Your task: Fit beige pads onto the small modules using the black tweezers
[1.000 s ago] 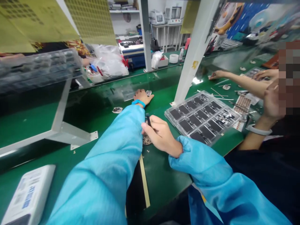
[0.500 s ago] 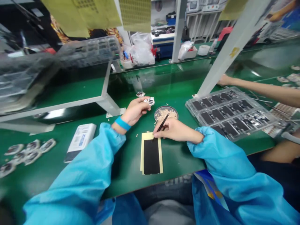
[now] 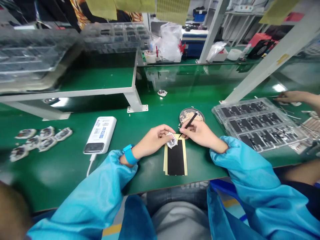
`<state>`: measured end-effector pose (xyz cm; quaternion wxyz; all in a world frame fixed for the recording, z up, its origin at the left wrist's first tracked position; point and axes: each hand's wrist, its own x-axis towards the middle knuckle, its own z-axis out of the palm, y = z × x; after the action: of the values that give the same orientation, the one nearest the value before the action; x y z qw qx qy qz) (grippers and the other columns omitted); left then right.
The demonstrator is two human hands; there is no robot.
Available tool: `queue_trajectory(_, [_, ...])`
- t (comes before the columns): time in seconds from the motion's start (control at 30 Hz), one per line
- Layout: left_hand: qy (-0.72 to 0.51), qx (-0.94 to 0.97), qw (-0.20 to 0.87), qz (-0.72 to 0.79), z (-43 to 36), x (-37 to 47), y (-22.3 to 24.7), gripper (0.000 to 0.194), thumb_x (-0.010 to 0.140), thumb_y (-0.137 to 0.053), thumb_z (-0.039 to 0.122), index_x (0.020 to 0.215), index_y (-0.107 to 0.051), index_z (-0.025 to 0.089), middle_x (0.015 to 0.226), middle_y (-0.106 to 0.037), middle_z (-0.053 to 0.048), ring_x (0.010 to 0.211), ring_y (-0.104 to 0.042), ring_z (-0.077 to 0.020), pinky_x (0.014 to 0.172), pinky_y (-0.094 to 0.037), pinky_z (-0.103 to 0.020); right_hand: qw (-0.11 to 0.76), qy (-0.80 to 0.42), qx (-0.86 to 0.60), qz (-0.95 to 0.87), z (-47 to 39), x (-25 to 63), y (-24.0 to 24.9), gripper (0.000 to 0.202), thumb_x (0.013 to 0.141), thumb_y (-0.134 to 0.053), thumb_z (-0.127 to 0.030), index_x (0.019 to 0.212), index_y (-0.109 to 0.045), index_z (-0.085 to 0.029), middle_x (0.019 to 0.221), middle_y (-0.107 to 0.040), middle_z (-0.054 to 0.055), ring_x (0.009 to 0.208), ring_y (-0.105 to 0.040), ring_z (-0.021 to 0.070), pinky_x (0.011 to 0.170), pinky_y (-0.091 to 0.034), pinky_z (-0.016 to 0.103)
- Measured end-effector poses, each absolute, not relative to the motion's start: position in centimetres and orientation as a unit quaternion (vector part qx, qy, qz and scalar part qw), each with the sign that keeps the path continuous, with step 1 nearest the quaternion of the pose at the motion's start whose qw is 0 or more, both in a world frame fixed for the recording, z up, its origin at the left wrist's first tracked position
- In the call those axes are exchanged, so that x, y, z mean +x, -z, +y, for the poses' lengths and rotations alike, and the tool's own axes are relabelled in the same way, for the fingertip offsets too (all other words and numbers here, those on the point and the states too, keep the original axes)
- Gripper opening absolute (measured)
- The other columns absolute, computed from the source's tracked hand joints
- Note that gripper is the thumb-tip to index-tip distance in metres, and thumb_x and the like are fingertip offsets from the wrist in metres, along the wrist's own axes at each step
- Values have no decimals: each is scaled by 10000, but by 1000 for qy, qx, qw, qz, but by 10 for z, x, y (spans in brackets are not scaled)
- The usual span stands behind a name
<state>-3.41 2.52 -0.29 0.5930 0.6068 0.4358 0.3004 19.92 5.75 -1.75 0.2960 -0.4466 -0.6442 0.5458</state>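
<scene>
Near frame centre, the left hand (image 3: pixel 155 141) is pinching a small white angular part (image 3: pixel 172 142), while the right hand (image 3: pixel 199 133) is holding a slim black tool (image 3: pixel 192 119) aslant, tip just right of that part.

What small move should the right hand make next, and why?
Perhaps the right hand should ease the thin black tool slightly toward the white part: the tool's tip sits close beside that part, which the left hand holds over the black sheet.

Green workbench (image 3: pixel 202 170); raised white-framed shelf (image 3: pixel 100 75) left; slanting white post (image 3: pixel 260 75) right.
</scene>
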Motion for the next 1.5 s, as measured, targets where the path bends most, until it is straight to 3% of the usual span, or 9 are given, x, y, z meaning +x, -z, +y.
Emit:
queue_trajectory(0.17, [-241, 750, 376, 487, 17, -26, 15, 258, 956, -552, 310, 1145, -721, 262, 1087, -702, -25, 955, -647, -191, 899, -473, -335, 278, -511, -452, -676, 56, 200, 19, 376, 863, -712, -475, 992, -641, -129, 823, -687, 70, 764, -701, 180, 715, -609, 312])
queue_trajectory(0.23, [-228, 766, 342, 494, 14, -24, 16, 291, 964, -530, 294, 1185, -718, 297, 1095, -700, -12, 956, -643, -191, 897, -468, -335, 276, -492, -449, -693, 55, 201, 20, 364, 875, -698, -482, 990, -654, -140, 847, -688, 67, 775, -693, 173, 710, -602, 303])
queue_trajectory(0.47, [-225, 761, 345, 501, 12, -25, 14, 316, 941, -534, 252, 1213, -693, 286, 1070, -700, -12, 911, -642, -184, 824, -460, -320, 288, -481, -435, -705, 55, 202, 22, 338, 888, -686, -458, 992, -656, -137, 860, -681, 63, 763, -674, 155, 683, -579, 279])
queue_trajectory(0.63, [-216, 724, 360, 547, 12, -23, 14, 254, 933, -561, 304, 1178, -588, 244, 825, -647, 22, 738, -600, -155, 674, -411, -300, 296, -472, -426, -713, 54, 200, 15, 295, 878, -699, -403, 982, -661, -129, 865, -672, 57, 756, -666, 141, 670, -569, 262])
queue_trajectory(1.0, [-226, 713, 372, 549, 12, -22, 15, 193, 916, -576, 303, 1091, -628, 241, 764, -626, 22, 678, -566, -145, 627, -385, -294, 356, -573, -393, -624, 48, 195, 1, 338, 843, -739, -402, 966, -604, -118, 762, -649, 45, 696, -685, 151, 654, -606, 274])
queue_trajectory(1.23, [-283, 652, 484, 511, 19, -26, 23, 200, 906, -593, 303, 1070, -622, 193, 870, -657, -11, 786, -611, -150, 698, -458, -284, 393, -332, -342, -786, 44, 196, -4, 112, 902, -691, -267, 940, -711, -164, 946, -706, 46, 868, -672, 144, 786, -569, 281])
queue_trajectory(1.5, [-290, 631, 509, 508, 20, -25, 21, 216, 891, -618, 294, 1058, -626, 157, 843, -656, -28, 759, -605, -154, 678, -463, -283, 381, -299, -302, -821, 45, 195, 0, 84, 891, -694, -198, 969, -713, -173, 976, -717, 41, 932, -675, 163, 907, -554, 334])
